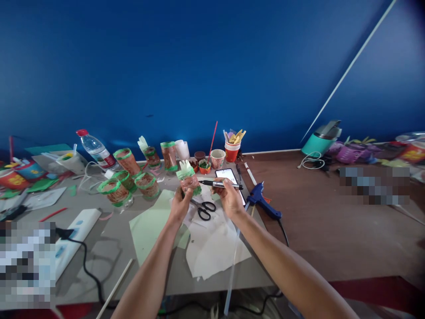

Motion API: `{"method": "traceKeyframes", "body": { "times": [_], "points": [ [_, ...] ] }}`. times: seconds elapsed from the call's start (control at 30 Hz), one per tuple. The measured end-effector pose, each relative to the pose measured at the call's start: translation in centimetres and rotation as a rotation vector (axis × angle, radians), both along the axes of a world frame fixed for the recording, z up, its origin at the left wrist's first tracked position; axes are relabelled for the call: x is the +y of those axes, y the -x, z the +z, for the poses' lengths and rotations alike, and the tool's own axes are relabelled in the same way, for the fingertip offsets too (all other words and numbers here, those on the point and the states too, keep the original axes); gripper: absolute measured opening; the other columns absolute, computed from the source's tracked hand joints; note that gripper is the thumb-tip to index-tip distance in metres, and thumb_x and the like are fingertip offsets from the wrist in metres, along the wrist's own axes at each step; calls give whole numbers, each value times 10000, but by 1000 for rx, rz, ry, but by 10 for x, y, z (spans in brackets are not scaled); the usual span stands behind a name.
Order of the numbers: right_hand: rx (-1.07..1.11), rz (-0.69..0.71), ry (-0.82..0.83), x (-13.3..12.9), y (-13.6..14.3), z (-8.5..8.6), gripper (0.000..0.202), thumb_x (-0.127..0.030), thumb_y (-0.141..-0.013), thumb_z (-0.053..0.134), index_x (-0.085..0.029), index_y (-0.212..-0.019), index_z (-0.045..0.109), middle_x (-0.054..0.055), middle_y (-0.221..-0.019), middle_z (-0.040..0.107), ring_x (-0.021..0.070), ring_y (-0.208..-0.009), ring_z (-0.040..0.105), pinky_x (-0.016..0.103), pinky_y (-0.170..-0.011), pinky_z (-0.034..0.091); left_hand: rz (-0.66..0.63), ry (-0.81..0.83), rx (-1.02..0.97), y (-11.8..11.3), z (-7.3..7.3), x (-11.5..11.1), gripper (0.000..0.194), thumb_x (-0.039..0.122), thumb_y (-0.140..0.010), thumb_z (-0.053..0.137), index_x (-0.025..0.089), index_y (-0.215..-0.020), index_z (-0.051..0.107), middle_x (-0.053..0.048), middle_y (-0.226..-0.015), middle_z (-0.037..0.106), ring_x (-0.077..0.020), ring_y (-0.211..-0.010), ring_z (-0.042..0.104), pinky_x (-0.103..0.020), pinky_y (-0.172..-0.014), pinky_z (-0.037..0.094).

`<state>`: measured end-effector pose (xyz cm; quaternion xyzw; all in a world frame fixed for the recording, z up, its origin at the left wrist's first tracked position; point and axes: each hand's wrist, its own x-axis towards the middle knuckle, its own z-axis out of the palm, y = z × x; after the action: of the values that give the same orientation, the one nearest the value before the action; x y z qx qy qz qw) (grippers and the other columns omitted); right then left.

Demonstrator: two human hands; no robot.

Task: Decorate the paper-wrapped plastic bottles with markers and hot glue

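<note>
- Now, the fingers of my left hand [181, 206] grip the small painted cup [189, 179], held up over the table [179, 278].
- My right hand [231, 201] pinches a black marker [221, 184], its narrow end aimed at the cup's side; touching or not, I can't tell.
- Best, I'd say, to keep the cup still and press lightly; its wall may give.
- Scissors [206, 210] lie below on paper [215, 252]; a glue gun [264, 202] sits to my right.

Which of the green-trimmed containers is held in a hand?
The container in the left hand, beside the marker; the other green-trimmed containers stand on the table.
</note>
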<state>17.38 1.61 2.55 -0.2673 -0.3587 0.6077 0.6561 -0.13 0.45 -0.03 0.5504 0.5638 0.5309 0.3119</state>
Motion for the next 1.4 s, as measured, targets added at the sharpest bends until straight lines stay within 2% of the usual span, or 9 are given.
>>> {"method": "traceKeyframes", "body": {
  "times": [0.1, 0.43, 0.6, 0.77, 1.17, 1.4],
  "points": [
    [-17, 0, 7, 0, 0, -1, 307, -506, -710, 705, -204, -744, 659, 11, -678, 656, 200, -712, 652, 319, -608, 520, 11, 10, 2, 0, -2, 0, 453, 525, -850, 529, 175, -1106, 662, -115, -1218, 664, -281, -1197, 560, -413, -1036, 395],
    [-15, -2, 10, 0, 0, -4, 270, -468, -715, 721, -209, -783, 685, 6, -707, 676, 184, -672, 652, 311, -598, 512, -2, 15, 24, -3, 7, -3, 438, 512, -846, 525, 179, -1096, 661, -116, -1231, 656, -277, -1194, 567, -398, -1021, 407],
    [-70, -6, -3, 0, -2, -5, 261, -414, -710, 740, -230, -888, 697, 0, -772, 704, 185, -704, 668, 346, -720, 521, 48, 79, 79, -6, 9, -6, 500, 523, -809, 554, 151, -1138, 610, -133, -1138, 684, -287, -1086, 620, -401, -925, 464],
    [-110, -12, -14, 0, -3, -5, 284, -371, -700, 753, -233, -943, 704, 2, -790, 714, 198, -772, 676, 353, -807, 493, 51, 78, 100, -10, 14, -9, 510, 545, -776, 565, 157, -1104, 608, -119, -1089, 698, -285, -1069, 628, -381, -893, 479],
    [-232, -39, -43, -2, -4, -8, 246, -368, -747, 718, -240, -958, 706, 6, -782, 711, 189, -735, 642, 326, -727, 483, 23, 30, 131, -10, 14, -9, 468, 510, -775, 595, 164, -1088, 608, -110, -1063, 703, -282, -1025, 641, -385, -873, 490],
    [-230, -39, -76, -3, -3, -7, 211, -353, -767, 709, -245, -949, 713, -13, -768, 681, 144, -642, 582, 294, -677, 460, 43, 49, 188, -10, 13, -9, 456, 501, -790, 579, 155, -1086, 602, -119, -1058, 700, -285, -1004, 641, -395, -859, 489]
  ]
}}
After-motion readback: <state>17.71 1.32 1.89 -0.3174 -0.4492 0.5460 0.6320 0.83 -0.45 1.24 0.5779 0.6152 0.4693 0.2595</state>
